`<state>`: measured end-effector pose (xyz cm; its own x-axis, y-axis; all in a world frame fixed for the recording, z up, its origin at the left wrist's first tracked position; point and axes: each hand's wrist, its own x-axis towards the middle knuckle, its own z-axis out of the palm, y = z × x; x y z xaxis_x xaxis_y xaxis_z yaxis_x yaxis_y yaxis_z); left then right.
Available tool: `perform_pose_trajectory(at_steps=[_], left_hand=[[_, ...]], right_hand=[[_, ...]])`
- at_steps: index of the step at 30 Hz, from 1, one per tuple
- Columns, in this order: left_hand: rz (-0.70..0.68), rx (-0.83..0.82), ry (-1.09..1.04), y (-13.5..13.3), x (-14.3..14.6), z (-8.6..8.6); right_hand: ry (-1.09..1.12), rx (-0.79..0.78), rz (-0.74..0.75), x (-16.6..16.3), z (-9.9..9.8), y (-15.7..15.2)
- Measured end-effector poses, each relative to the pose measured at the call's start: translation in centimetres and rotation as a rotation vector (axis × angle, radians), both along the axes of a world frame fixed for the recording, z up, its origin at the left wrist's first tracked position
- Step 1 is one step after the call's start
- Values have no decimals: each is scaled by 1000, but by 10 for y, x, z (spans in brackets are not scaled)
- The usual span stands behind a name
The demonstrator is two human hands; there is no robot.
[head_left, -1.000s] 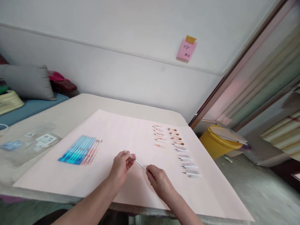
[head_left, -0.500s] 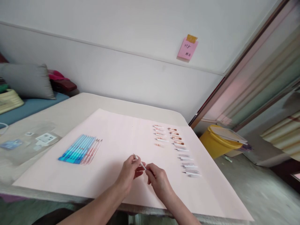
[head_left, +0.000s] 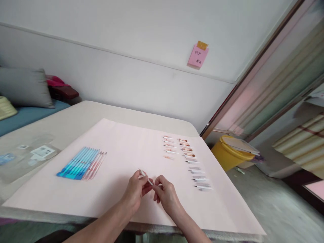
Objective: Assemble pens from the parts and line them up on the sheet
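Between my hands, above the near part of the pale pink sheet [head_left: 131,141], is a slim white pen [head_left: 146,176], tilted with its tip up and to the left. My left hand [head_left: 135,189] is closed around its upper part. The fingertips of my right hand [head_left: 164,192] pinch its lower end. To the right lie two columns of pen parts: white refills with dark tips [head_left: 169,145] and short patterned barrels [head_left: 186,150], with several whitish barrels [head_left: 204,185] nearer me. At the left lies a row of blue pens [head_left: 79,163] beside a few pink pens [head_left: 95,165].
A clear plastic bag [head_left: 30,158] with a white label lies on the table's left side. A white wall [head_left: 121,77] with a pink note [head_left: 198,55] stands behind the table. A yellow bin [head_left: 226,157] stands on the floor at right; a grey cushion [head_left: 25,87] is at far left.
The view has turned slightly, so the scene sits a little further left. Both hands still hold the white pen; my right fingers have shifted slightly at its lower end.
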<state>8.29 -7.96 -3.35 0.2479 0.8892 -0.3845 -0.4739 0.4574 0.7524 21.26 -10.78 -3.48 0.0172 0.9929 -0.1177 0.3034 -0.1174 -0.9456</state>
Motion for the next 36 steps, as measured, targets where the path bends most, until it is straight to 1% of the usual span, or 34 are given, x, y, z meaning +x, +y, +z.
perform_pose_trajectory(at_steps=[2,4,6,7,9,10,13,17,20,24,26,28,30,32,36], left_hand=[[24,-44,-9,3,0,-2],[44,-69,4,7,0,-2],[51,-78,13,10,0,-1],[52,-81,8,11,-1,0],[51,-89,-19,13,-1,2],[46,-93,-38,14,-2,4],[41,-108,-78,14,-5,6],[56,-112,-108,16,-12,9],[91,-108,-127,23,-19,13],[174,-86,-164,35,-30,20],[221,-65,-176,40,-36,22],[260,-45,-173,43,-39,23],[277,-26,-155,43,-39,23],[283,-18,-122,40,-37,23],[258,-13,-62,34,-29,21]], right_hand=[[-55,50,-1,6,-1,6],[-162,138,-43,18,-3,14],[-344,216,-119,34,-8,25],[-472,238,-162,43,-12,31],[-728,231,-220,61,-18,46],[-827,200,-245,68,-21,54],[-911,143,-305,83,-26,79],[-941,82,-336,86,-29,99],[-939,68,-312,80,-28,97],[-880,105,-217,67,-16,71],[-808,185,-149,57,-7,51],[-677,303,-75,47,2,33],[-591,365,-36,38,8,19],[-556,393,-8,31,10,11],[-535,434,35,23,8,7]])
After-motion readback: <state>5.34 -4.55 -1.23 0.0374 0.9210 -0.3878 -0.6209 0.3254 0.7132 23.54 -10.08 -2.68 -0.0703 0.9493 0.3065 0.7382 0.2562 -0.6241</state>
